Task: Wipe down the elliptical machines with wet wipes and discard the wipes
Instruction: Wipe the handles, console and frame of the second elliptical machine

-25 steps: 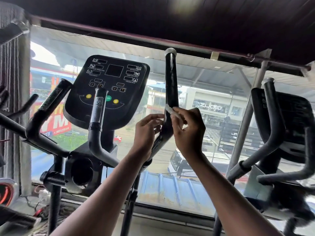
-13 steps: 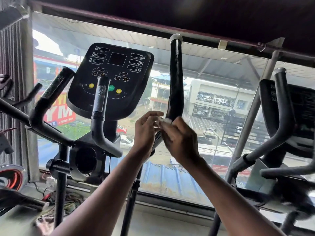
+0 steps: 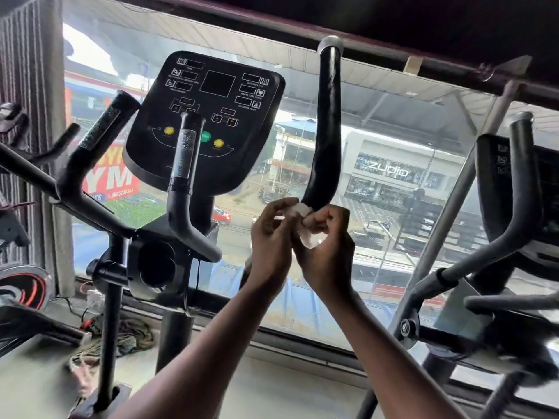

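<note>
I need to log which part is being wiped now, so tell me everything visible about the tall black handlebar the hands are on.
The tall black handlebar is a glossy, curved, upright bar with a pale grey end cap, standing right of the console against the window. It bends leftward at its lower end, where a white wet wipe is wrapped. The left hand and right hand both pinch the wipe there.

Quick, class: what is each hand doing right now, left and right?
Left hand: fingers pinch the white wet wipe at the base of the tall black handlebar.
Right hand: fingers curled, also pinching the wipe.
</note>
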The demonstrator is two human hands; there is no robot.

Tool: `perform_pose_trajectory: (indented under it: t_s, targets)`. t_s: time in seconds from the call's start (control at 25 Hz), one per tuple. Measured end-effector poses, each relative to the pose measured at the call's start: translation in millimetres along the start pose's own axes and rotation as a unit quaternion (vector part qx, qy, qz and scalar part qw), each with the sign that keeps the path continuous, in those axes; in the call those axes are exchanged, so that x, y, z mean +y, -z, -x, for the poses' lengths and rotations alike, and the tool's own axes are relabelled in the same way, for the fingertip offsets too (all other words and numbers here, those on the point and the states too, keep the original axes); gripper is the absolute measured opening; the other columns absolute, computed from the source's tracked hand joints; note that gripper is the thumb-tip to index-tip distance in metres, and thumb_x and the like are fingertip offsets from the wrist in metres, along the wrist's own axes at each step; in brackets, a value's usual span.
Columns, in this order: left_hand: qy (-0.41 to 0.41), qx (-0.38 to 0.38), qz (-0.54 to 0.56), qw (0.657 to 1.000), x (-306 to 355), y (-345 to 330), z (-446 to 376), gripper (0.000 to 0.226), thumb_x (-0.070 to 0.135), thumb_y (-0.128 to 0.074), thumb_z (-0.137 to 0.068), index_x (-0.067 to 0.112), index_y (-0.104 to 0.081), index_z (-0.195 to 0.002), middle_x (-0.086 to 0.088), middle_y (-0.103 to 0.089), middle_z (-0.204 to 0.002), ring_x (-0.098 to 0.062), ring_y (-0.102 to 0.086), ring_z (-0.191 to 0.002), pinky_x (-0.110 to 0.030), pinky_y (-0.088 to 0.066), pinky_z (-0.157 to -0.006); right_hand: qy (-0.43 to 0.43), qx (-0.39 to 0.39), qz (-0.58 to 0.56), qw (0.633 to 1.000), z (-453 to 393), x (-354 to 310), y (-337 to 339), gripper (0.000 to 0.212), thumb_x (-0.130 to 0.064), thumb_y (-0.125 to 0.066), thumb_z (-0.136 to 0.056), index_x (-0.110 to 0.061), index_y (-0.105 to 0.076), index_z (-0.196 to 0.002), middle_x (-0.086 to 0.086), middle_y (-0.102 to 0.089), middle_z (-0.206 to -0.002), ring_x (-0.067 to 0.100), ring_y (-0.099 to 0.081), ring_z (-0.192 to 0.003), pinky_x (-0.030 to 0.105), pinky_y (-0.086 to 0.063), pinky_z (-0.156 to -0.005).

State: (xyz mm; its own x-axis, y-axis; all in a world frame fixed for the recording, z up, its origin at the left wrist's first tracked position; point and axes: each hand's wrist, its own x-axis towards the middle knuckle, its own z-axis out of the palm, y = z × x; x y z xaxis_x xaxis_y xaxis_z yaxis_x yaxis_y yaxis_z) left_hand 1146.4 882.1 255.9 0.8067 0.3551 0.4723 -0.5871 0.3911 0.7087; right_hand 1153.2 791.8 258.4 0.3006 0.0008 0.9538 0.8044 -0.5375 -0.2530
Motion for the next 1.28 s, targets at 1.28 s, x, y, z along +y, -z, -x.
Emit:
perform_pose_trajectory:
  t_s: [1.28]
  targets:
    - [0.017, 0.122, -0.163, 0.979, -90.0, 28.9, -12.4, 0.031, 0.007, -0.057, -0.093, 0.018, -0.07, -0.119, 0.008, -0.073, -0.106, -0.006, -0.065, -0.105, -0.025, -0.05, -0.09, -0.269, -0.182, -0.186, 0.927, 2.4, 36.6, -32.0, 0.075, -0.079, -0.034, -0.083, -0.029, -0.034, -0.138, -0.003, -0.052, -0.136, 0.008, -0.048, -0.129, 0.043, -0.037, -0.11]
